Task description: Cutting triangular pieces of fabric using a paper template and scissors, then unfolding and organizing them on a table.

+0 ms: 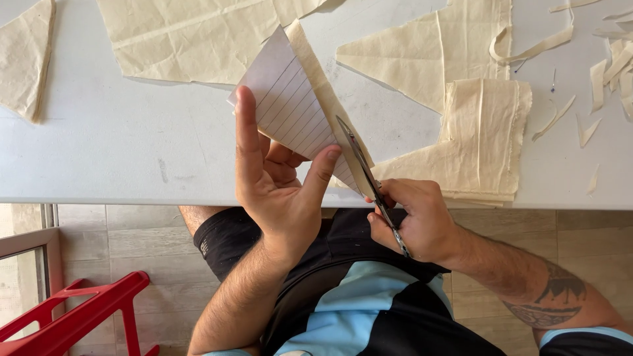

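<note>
My left hand (277,178) holds up a triangular piece of lined white paper (290,102) with a strip of cream cloth (323,92) laid behind it, thumb on the front and fingers at the back. My right hand (415,221) grips metal scissors (366,168), whose blades point up along the paper's right edge and bite into the cloth there. Both hands hover over the near edge of a white table (132,145).
Larger cream cloth pieces lie on the table: one at the back (191,36), one at far left (26,56), a folded stack at right (481,132). Thin cloth scraps (613,66) are scattered at the far right. A red plastic stool (79,316) stands on the tiled floor at lower left.
</note>
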